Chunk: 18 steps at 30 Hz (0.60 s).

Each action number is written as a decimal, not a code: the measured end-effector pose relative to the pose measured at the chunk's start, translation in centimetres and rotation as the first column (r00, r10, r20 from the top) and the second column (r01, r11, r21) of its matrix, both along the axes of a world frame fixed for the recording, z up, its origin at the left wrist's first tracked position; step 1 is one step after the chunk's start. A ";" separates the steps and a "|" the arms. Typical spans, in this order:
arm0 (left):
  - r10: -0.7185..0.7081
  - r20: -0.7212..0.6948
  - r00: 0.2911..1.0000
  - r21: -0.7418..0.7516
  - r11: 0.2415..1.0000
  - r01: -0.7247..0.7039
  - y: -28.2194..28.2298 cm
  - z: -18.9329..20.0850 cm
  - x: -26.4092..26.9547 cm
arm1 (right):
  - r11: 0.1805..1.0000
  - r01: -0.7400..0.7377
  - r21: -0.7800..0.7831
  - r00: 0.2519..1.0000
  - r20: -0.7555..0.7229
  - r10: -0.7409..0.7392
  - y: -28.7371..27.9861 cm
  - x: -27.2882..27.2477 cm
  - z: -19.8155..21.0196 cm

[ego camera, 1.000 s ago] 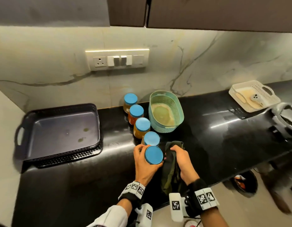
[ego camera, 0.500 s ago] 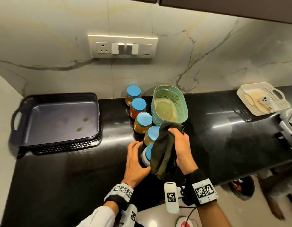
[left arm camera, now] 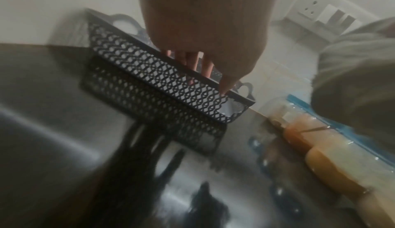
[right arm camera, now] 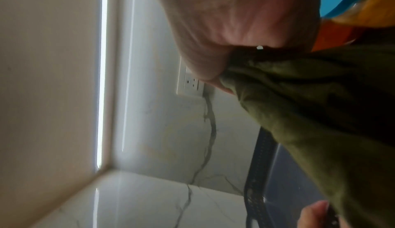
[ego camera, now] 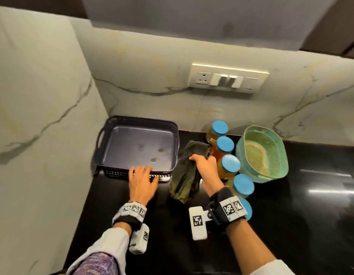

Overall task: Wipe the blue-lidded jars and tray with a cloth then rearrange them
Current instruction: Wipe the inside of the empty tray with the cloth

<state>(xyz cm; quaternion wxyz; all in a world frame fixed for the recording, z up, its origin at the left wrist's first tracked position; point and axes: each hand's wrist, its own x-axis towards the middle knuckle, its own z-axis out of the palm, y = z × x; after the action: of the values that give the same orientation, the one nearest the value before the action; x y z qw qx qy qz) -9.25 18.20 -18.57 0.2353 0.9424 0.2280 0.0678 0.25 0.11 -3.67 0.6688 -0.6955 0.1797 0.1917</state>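
Note:
A dark lattice-walled tray (ego camera: 132,139) with a few spots on its floor sits in the counter's back left corner. My left hand (ego camera: 142,175) holds its near wall (left arm camera: 149,83), fingers (left arm camera: 188,62) over the rim and thumb outside. My right hand (ego camera: 203,167) grips a bunched olive-green cloth (ego camera: 184,179) that hangs between the tray and the jars. Several blue-lidded jars (ego camera: 230,164) stand in a diagonal row right of the cloth. The nearest jar (ego camera: 247,210) is partly hidden behind my right wrist. The right wrist view shows the cloth (right arm camera: 310,113) held in the fist.
A teal oval basket (ego camera: 263,153) stands right of the jar row against the back wall. A switch plate (ego camera: 227,79) is on the marble backsplash. A side wall (ego camera: 43,116) closes the counter's left end. The black counter (ego camera: 301,225) stretches to the right.
My left hand let go of the nearest jar and moved left to the tray's near wall. My right hand carried the cloth left, past the jars. The view swung left.

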 end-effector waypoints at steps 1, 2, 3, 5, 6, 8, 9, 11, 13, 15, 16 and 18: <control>-0.029 -0.013 0.999 -0.007 1.000 0.029 -0.1 0.1 -0.9 | 0.998 -0.043 -0.045 0.999 0.030 0.044 1.2 -0.2 -0.2; -0.061 -0.012 0.998 -0.007 0.998 0.061 -0.7 0.3 -1.7 | 0.993 -0.072 -0.097 0.996 0.053 0.077 2.0 -0.3 -0.4; -0.088 0.005 0.996 -0.026 0.996 0.088 -1.5 0.7 -2.6 | 0.984 -0.099 -0.148 0.992 0.063 0.109 2.7 -0.5 -0.6; -0.106 0.062 0.992 -0.106 0.988 0.112 -3.0 1.7 -4.6 | 0.946 -0.156 -0.285 0.981 0.072 0.183 3.7 -1.1 -1.0; -0.085 0.105 0.991 -0.150 0.984 0.100 -3.4 2.1 -5.6 | 0.914 -0.189 -0.358 0.971 0.073 0.230 3.9 -1.3 -1.4; -0.008 0.186 0.983 -0.239 0.970 0.053 -3.3 2.9 -6.8 | 0.842 -0.234 -0.487 0.947 0.082 0.311 3.9 -1.5 -1.4; 0.037 0.219 0.975 -0.257 0.966 0.021 -2.5 3.0 -7.3 | 0.799 -0.251 -0.546 0.937 0.070 0.342 4.1 -1.7 -1.4; 0.132 0.275 0.952 -0.199 0.977 -0.078 -0.2 3.5 -7.5 | 0.730 -0.250 -0.636 0.922 0.074 0.380 3.7 -1.7 -1.1; 0.255 0.278 0.926 -0.119 0.966 -0.230 3.4 3.6 -7.0 | 0.671 -0.219 -0.708 0.902 0.115 0.416 4.0 -1.9 -1.0; 0.366 0.181 0.913 -0.105 0.930 -0.352 7.1 3.4 -6.1 | 0.603 -0.179 -0.777 0.869 0.163 0.467 4.8 -2.0 -1.5; 0.386 0.112 0.916 -0.131 0.919 -0.371 8.6 3.2 -5.6 | 0.557 -0.160 -0.815 0.855 0.167 0.490 5.3 -2.0 -2.1; 0.350 -0.064 0.935 -0.218 0.909 -0.355 10.4 3.1 -4.6 | 0.461 -0.162 -0.872 0.827 0.134 0.546 6.4 -1.9 -3.2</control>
<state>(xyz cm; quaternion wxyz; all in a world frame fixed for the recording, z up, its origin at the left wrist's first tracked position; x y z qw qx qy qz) -13.89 28.57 -15.51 0.3222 0.8535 0.4031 0.0718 -1.69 6.54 -6.89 0.2218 -0.9712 -0.0437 0.0760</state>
